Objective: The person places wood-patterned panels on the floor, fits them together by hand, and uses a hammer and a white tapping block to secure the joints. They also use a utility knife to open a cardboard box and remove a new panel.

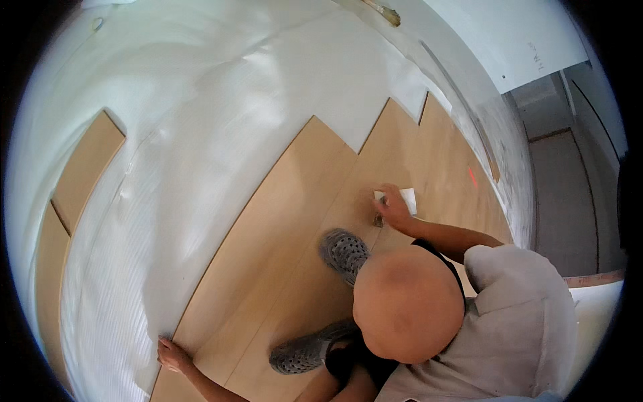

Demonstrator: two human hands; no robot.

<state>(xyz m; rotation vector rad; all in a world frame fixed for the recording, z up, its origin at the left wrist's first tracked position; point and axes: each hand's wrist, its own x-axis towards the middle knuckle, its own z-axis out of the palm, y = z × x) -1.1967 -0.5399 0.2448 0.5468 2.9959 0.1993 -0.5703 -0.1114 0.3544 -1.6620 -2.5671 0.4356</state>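
Note:
Light wood-look floor planks lie joined, their ends stepped at the far side. My left hand, fingers bent, grips the long left edge of the outermost plank near the lower left. Further right, my right hand is low over the planks, its fingers curled and slightly blurred. Beside its palm shows a small white flat piece, and under the fingers a small dark grey piece. What exactly the fingers close on is hidden.
Whitish underlay sheeting covers the floor beyond the planks, with wrinkles. Two loose planks lie on it at the left. A brush-like tool is at the top. A grey shoe stands on the planks; a white board is at upper right.

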